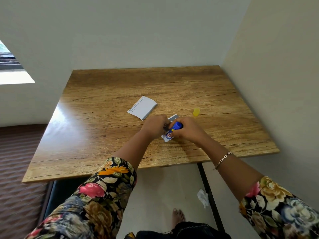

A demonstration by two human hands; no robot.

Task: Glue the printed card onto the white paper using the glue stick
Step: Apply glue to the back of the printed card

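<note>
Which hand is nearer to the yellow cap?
Right. The right hand, gripping the glue stick, is just left of the cap and nearer the person; the left hand lies farther left.

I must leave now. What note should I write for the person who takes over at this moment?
Right hand grips the blue glue stick over the printed card.
Left hand steadies the card's edge; its grip is hidden.
White paper lies apart, farther back on the wooden table; yellow cap lies off, to the right.
Done: stick uncapped. Left: finish gluing, press card onto paper, recap.
</note>
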